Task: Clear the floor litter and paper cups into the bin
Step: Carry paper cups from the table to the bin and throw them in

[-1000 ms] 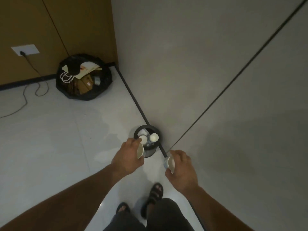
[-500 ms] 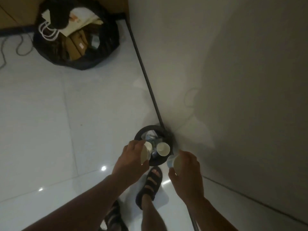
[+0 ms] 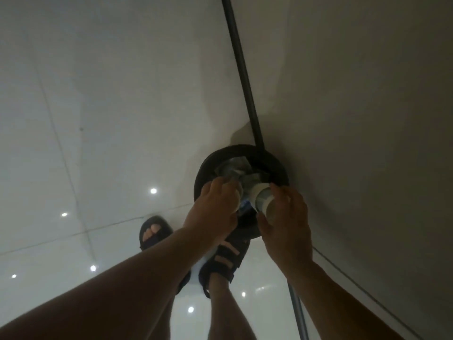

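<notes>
1. Hands. The right hand is curled round a paper cup, thumb below and fingers above, and holds it on its side with the rim turned toward the bin. The left hand is also curled. I read the pale sliver beside its fingertips as a second cup, though most of it is hidden. Both hands hover over the near part of the bin's mouth.

2. Step in hand. I judge this to be the release stage: both cups are at the bin and neither is in it yet. The next move calls for tipping each cup clear of the rim and opening the fingers. The mouth is narrow and already partly filled, so the drop should be aimed at its centre.

3. Materials.
- The paper cup is a thin-walled, tapered cylinder, white with a pale printed band. It is light and will crush easily.
- The bin is round and dark with a rolled rim. It holds crumpled, shiny litter.
- The floor is glossy pale tile that mirrors ceiling lights.

4. Location. The bin stands at the floor's edge, against a black skirting strip below a matte grey wall.
</notes>
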`<state>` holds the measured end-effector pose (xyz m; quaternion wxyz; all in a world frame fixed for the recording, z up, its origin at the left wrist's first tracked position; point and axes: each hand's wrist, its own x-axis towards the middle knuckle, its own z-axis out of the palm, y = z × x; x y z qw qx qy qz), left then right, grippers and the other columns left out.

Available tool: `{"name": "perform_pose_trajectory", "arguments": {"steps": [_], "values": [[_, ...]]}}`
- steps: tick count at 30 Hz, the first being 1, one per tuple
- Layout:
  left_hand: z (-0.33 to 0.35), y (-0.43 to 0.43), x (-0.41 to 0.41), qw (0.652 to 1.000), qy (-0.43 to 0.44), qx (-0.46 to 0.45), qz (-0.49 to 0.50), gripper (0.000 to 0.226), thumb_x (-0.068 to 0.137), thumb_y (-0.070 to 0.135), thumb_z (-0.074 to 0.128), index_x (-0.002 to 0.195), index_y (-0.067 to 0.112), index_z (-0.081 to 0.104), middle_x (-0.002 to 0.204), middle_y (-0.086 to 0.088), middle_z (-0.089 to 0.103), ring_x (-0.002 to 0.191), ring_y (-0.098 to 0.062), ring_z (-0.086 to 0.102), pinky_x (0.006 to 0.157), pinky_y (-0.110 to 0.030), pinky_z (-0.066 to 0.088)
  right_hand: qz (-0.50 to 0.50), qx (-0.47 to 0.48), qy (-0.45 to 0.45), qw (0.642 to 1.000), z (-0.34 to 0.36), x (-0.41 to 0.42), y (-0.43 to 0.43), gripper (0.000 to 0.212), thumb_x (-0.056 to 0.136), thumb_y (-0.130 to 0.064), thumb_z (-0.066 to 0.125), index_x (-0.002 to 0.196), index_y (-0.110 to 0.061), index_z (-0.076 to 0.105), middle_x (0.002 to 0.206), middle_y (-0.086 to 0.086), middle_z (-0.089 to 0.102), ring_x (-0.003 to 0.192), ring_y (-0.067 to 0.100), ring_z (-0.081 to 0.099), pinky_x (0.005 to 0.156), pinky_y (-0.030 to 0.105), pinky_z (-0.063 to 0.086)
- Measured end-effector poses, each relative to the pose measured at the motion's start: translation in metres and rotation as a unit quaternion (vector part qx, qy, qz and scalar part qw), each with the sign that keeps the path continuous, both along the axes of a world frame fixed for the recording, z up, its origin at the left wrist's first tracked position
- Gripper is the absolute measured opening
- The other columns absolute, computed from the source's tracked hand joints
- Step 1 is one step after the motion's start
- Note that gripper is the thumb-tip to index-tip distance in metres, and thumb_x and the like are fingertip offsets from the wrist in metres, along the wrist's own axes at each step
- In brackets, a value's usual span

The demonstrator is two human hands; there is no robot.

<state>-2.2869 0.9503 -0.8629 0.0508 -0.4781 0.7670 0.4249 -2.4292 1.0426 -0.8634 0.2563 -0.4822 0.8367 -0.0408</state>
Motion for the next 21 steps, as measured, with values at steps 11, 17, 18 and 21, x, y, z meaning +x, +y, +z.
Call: {"name": "perform_pose_trajectory", "arguments": {"steps": [11,17,18,21], "values": [[-0.034,0.023,0.012,0.989,-0.041,-0.072,-0.124,0.092,0.075,0.035,0.074,0.15,0.023,0.022,0.157,-0.006,0.021,0.147,-0.03,0.009,0.114,-0.04,-0.001,0.009,-0.014,0.011,1.0,-0.036,0.01,0.001,0.101,0.076,-0.036,0.079,0.154,-0.022,0.016,0.158,0.014,0.021,0.143,0.039,0.028,0.103,0.046,0.043],[-0.008,0.008,0.033,0.991,-0.071,-0.041,-0.11,0.099,0.081,0.048,0.062,0.148,0.033,-0.01,0.159,0.003,-0.012,0.146,-0.026,-0.016,0.118,-0.052,0.002,0.015,0.007,0.007,1.0,-0.002,0.007,0.0,0.107,0.074,-0.028,0.081,0.153,-0.032,0.008,0.159,0.012,0.02,0.143,0.038,0.026,0.1,0.057,0.046],[0.001,0.004,0.038,0.99,-0.074,-0.045,-0.108,0.099,0.081,0.05,0.061,0.147,0.033,-0.012,0.158,0.003,-0.013,0.146,-0.026,-0.016,0.118,-0.053,0.004,0.018,0.011,0.003,1.0,0.009,0.008,-0.001,0.106,0.075,-0.029,0.08,0.153,-0.034,0.007,0.159,0.011,0.02,0.143,0.038,0.026,0.1,0.058,0.046],[0.04,-0.008,0.056,0.991,-0.075,-0.056,-0.092,0.1,0.082,0.052,0.059,0.146,0.032,-0.015,0.159,0.001,-0.011,0.146,-0.026,-0.015,0.118,-0.052,0.005,0.052,0.011,0.01,0.999,0.048,0.014,-0.01,0.101,0.077,-0.037,0.077,0.151,-0.034,0.009,0.159,0.011,0.02,0.144,0.036,0.025,0.101,0.056,0.046]]}}
